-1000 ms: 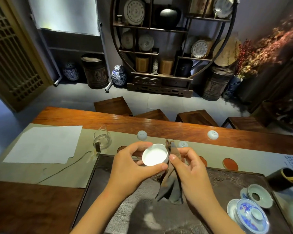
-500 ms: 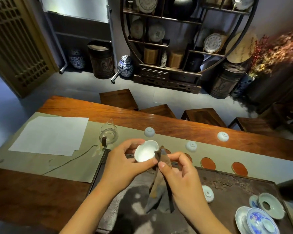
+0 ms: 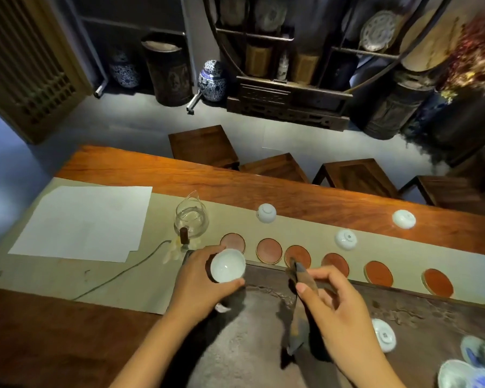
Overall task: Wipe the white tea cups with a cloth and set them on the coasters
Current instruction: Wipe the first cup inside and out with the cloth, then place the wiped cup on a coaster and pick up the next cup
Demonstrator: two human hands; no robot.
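Now, take the dark tea tray (image 3: 263,345) as your landmark and read across from its left. Beyond its far-left corner stands a glass pitcher (image 3: 191,219) on the pale runner (image 3: 140,275). Just over that same corner your left hand (image 3: 205,284) holds a white tea cup (image 3: 227,266), thumb and fingers curled round its wall from beneath, mouth tipped toward you. It looks like thin glazed porcelain: light, stiff, slick and easily chipped. Judge it best held as you have it, by the wall and foot, with a firm but gentle squeeze and no pressure on the rim.

Along the tray's far edge runs a row of round coasters (image 3: 269,251); the leftmost coaster (image 3: 233,242) lies just beyond the cup and looks the natural place to set it. Lower it gently onto that coaster.

Over the tray's middle your right hand (image 3: 339,312) pinches the dark cloth (image 3: 298,298) between thumb and fingers, the rest hanging limp toward the tray. It is soft and will fold wherever you grip, so bunch it before wiping.

Further cups sit upturned: three beyond the coasters on the runner and table (image 3: 319,197), and one upside-down cup (image 3: 384,334) on the tray, right of your right hand. Each offers a small foot ring, but take it round the wall instead.
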